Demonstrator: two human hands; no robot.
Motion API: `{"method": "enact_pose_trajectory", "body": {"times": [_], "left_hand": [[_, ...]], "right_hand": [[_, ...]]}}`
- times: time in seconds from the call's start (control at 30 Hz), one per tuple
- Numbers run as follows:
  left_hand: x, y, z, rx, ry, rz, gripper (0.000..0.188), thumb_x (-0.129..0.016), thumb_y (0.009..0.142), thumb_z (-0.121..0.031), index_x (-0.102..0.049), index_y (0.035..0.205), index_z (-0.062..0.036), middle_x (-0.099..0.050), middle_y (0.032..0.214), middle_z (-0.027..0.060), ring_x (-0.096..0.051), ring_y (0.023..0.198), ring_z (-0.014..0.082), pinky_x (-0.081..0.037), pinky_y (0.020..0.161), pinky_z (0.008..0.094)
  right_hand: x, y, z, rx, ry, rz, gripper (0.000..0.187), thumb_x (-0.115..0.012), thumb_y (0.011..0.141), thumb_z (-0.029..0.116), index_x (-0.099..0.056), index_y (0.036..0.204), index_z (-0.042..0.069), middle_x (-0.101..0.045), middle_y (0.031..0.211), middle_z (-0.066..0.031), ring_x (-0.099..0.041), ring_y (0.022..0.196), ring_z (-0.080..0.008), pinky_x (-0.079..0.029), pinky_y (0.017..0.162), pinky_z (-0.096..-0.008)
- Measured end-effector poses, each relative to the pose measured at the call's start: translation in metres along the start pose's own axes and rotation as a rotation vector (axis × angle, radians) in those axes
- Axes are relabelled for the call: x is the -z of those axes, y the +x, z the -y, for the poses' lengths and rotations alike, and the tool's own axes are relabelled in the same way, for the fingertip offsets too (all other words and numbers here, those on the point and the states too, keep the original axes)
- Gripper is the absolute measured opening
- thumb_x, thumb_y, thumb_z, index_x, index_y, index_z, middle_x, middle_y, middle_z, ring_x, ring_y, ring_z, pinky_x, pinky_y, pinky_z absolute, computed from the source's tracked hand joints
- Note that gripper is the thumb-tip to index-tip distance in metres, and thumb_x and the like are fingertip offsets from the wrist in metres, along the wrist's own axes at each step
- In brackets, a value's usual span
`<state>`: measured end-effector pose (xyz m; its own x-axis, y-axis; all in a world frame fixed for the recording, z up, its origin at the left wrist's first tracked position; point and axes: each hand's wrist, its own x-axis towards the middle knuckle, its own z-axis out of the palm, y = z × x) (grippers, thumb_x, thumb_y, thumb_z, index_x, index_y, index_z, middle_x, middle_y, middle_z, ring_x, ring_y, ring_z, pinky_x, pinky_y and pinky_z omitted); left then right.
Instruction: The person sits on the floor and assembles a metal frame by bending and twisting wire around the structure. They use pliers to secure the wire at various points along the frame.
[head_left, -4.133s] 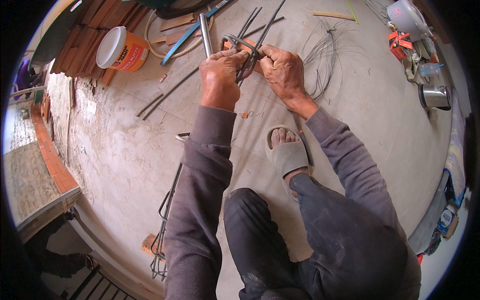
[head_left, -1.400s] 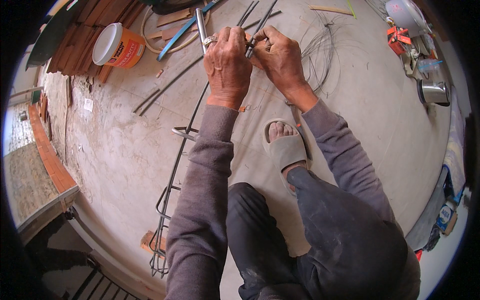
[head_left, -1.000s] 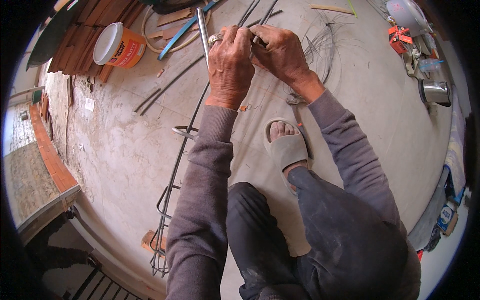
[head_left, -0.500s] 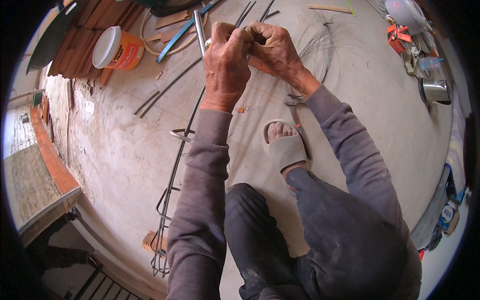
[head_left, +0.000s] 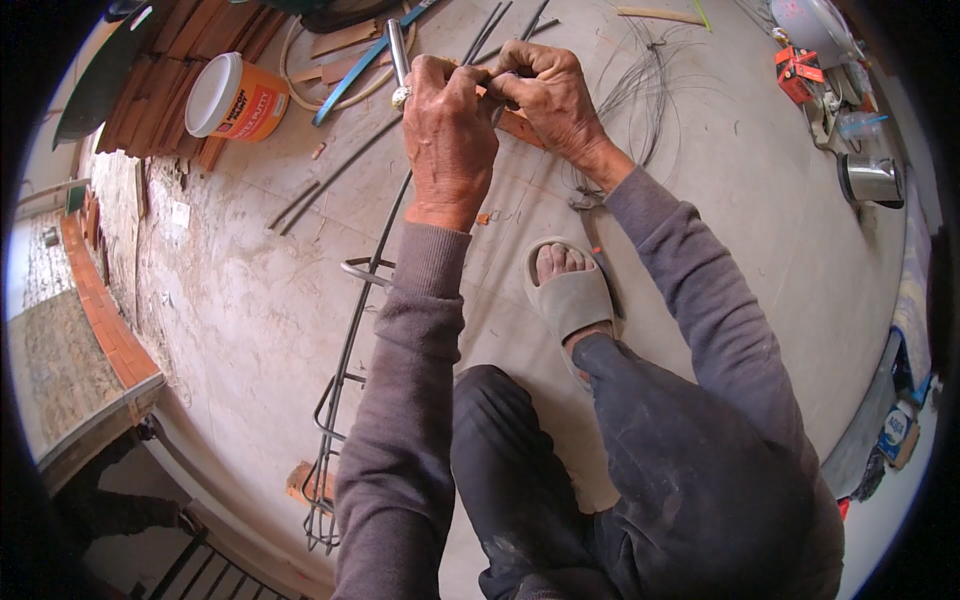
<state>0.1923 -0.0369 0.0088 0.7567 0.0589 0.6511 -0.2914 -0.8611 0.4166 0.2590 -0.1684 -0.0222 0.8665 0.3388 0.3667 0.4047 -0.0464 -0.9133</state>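
My left hand [head_left: 450, 145] is closed, its back facing up. A shiny silver metal tool [head_left: 397, 52] with a rod-like shaft sticks out past its left side; the rest is hidden by the hand. The fingers of my right hand [head_left: 553, 105] are pinched together, their tips close to the left fingers. What they pinch is too small or hidden to make out. Under the hands runs a long cage of thin steel bars [head_left: 352, 325] with bent stirrups, slanting from lower left up beneath my left hand. A reddish brick piece [head_left: 522, 129] lies below the right hand.
Loose steel bars [head_left: 312, 200] and a blue strip [head_left: 350, 80] lie at the upper left, near an orange-and-white bucket [head_left: 240, 97] and stacked red tiles [head_left: 150, 100]. Tangled thin wire [head_left: 650, 95] spreads right of my hands. A hammer [head_left: 588, 203] lies beside my sandalled foot [head_left: 570, 290].
Both hands have shifted slightly down, the left a little to the left. The fingertips have drawn slightly apart, and the silver tool tilts slightly differently. The steel cage stays put.
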Motion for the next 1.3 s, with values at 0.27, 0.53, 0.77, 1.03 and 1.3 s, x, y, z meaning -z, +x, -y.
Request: {"method": "enact_pose_trajectory", "body": {"times": [0.27,0.53,0.77,1.03,1.3], "left_hand": [[-0.005,0.007,0.013,0.005,-0.009,0.071,0.009,-0.075,0.078,-0.005,-0.072,0.087,-0.0033,-0.061,0.088,0.0103,-0.066,0.08,0.0299,-0.054,0.07,0.0404],[-0.008,0.007,0.014,-0.035,-0.114,0.046,0.007,-0.074,0.081,-0.006,-0.07,0.086,-0.0037,-0.065,0.089,0.0101,-0.067,0.08,0.0297,-0.053,0.072,0.0414],[-0.005,0.005,0.022,-0.083,-0.147,0.093,0.012,-0.071,0.087,-0.013,-0.071,0.094,-0.0038,-0.069,0.089,0.0089,-0.068,0.077,0.0289,-0.052,0.07,0.0386],[-0.004,0.005,0.019,-0.103,-0.085,0.101,0.01,-0.069,0.089,-0.013,-0.071,0.093,-0.0042,-0.07,0.092,0.0078,-0.07,0.08,0.0284,-0.054,0.071,0.0375],[0.0,0.002,0.013,-0.099,-0.039,0.121,0.011,-0.067,0.081,-0.002,-0.07,0.091,-0.0059,-0.067,0.094,0.0085,-0.068,0.083,0.0307,-0.055,0.074,0.0396]], "right_hand": [[0.006,0.0,0.023,0.009,-0.194,0.075,0.011,-0.068,0.081,0.007,-0.068,0.091,0.002,-0.074,0.08,-0.008,-0.07,0.072,-0.013,-0.057,0.066,-0.03],[0.02,0.006,0.053,0.037,-0.46,0.165,0.025,-0.06,0.082,0.004,-0.063,0.107,0.0,-0.073,0.09,-0.0196,-0.074,0.083,-0.0311,-0.06,0.077,-0.0409],[0.023,0.013,0.063,0.206,-0.833,0.233,0.02,-0.063,0.083,0.011,-0.063,0.101,0.003,-0.072,0.088,-0.0205,-0.073,0.084,-0.0347,-0.06,0.077,-0.0441],[0.045,0.025,0.053,0.472,-1.086,0.349,0.011,-0.06,0.087,0.012,-0.067,0.095,0.009,-0.07,0.083,-0.0119,-0.07,0.078,-0.0285,-0.058,0.071,-0.0383],[0.044,0.031,0.071,0.513,-1.024,0.348,0.018,-0.061,0.088,0.023,-0.057,0.077,0.009,-0.063,0.073,-0.0105,-0.068,0.069,-0.0299,-0.054,0.058,-0.041]]}}
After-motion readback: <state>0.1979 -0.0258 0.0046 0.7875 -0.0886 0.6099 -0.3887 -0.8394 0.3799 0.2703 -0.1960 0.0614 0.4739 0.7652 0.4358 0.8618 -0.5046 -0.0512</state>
